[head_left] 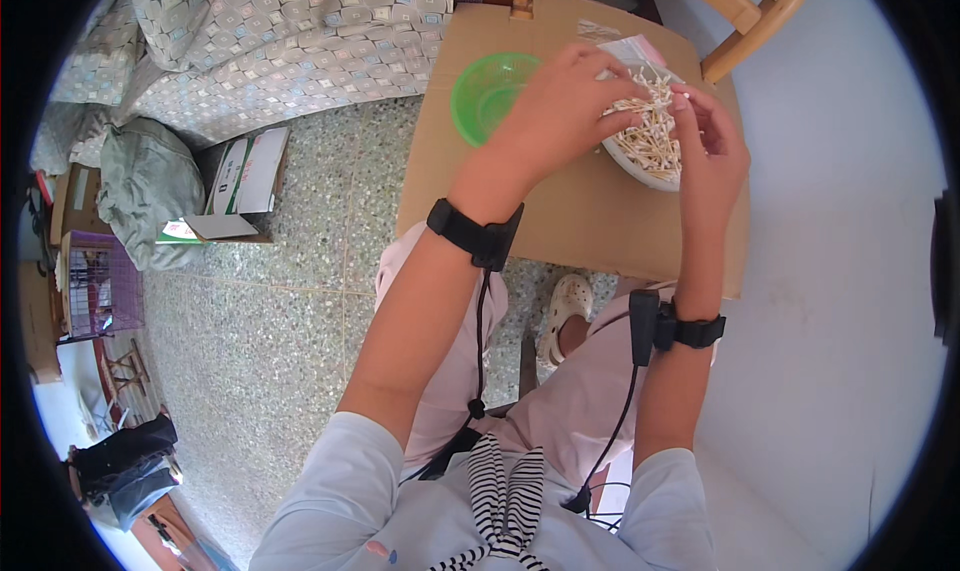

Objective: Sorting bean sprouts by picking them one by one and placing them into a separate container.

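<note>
Cotton swabs point(650, 143): loose heap, lying in many directions, filling a whitish bowl point(643, 178). Left hand point(578, 101) over the bowl's left side, fingers bent, tips at the swabs; cannot tell whether it grasps any. Right hand point(716, 141) at the right side, thumb and forefinger close together, a white tip showing there; cannot tell if a swab is pinched. Green bowl point(466, 111) left of the left hand. Both bowls on a cardboard sheet point(560, 216). Wooden chair frame point(745, 46) beyond, upper right. Black wristbands on both wrists.
</note>
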`<state>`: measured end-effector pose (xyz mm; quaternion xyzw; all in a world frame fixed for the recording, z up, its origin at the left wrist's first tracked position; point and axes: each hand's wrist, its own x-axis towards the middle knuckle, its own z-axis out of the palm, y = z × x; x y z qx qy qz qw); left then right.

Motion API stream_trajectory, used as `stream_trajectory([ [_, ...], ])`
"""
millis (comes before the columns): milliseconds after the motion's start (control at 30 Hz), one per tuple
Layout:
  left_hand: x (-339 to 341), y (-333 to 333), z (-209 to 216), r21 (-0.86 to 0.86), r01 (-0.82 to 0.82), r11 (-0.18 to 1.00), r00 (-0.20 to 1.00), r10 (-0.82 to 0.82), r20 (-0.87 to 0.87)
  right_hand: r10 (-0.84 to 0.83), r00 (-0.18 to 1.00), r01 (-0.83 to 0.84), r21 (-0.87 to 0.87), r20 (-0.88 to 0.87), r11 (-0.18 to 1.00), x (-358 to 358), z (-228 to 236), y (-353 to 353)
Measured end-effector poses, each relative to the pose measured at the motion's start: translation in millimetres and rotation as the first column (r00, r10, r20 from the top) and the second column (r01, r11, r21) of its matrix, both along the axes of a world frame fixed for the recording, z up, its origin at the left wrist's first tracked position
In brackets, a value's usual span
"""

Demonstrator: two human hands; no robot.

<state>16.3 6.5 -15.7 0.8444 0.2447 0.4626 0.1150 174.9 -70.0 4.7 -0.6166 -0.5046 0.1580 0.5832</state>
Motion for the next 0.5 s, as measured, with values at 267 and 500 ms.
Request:
stream_trajectory([
  [267, -5.2, 7.3, 0.2, -0.291, 0.191, 0.937, 0.979, -0.204, -0.013, 0.173, 0.984, -0.178, 0.148, 0.045, 0.973, -11.2, -0.9, 1.3],
  [500, -10.9, 7.3, 4.2, -0.349, 0.099, 0.932, 0.986, -0.138, -0.09, 0.287, 0.957, -0.276, 0.167, -0.044, 0.946, -18.3, -6.1, 5.7],
])
